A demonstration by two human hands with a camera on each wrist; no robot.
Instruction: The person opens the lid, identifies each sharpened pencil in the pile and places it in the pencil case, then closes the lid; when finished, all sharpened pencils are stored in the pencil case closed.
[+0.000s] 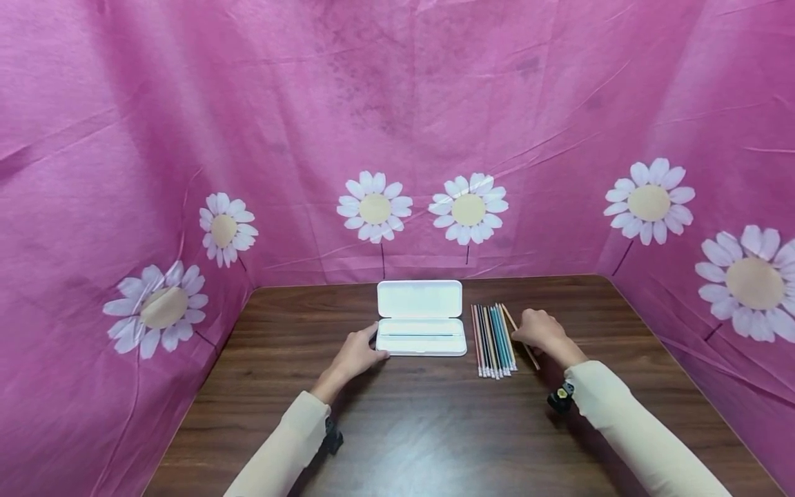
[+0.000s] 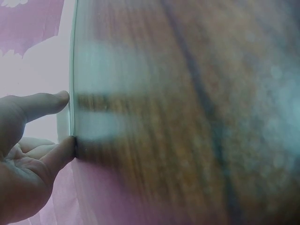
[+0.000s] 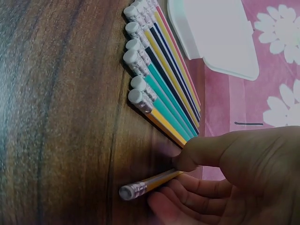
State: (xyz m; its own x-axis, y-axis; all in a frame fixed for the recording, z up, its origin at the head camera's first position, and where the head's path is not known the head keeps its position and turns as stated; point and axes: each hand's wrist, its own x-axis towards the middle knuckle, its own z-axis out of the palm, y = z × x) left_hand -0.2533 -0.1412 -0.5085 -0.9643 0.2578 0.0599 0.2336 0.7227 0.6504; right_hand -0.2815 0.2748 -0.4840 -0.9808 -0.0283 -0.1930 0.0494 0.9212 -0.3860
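A white pencil case [image 1: 421,348] lies with its lid up on the wooden table, one thin pencil [image 1: 417,335] inside. My left hand [image 1: 354,355] holds the case's front left corner, thumb at the front and fingers along the left side. In the left wrist view, the thumb [image 2: 44,104] and a fingertip meet the case near the tabletop. To the right of the case, my right hand [image 1: 542,330] pinches a yellow pencil [image 3: 157,180] between thumb and fingers. That pencil slants away from a row of pencils [image 1: 493,342] lying side by side.
The row includes red, black, yellow and green pencils with white erasers [image 3: 136,97] facing the near side. The brown table [image 1: 410,428] reaches back to a pink cloth [image 1: 298,138] with printed daisies, which hangs on three sides.
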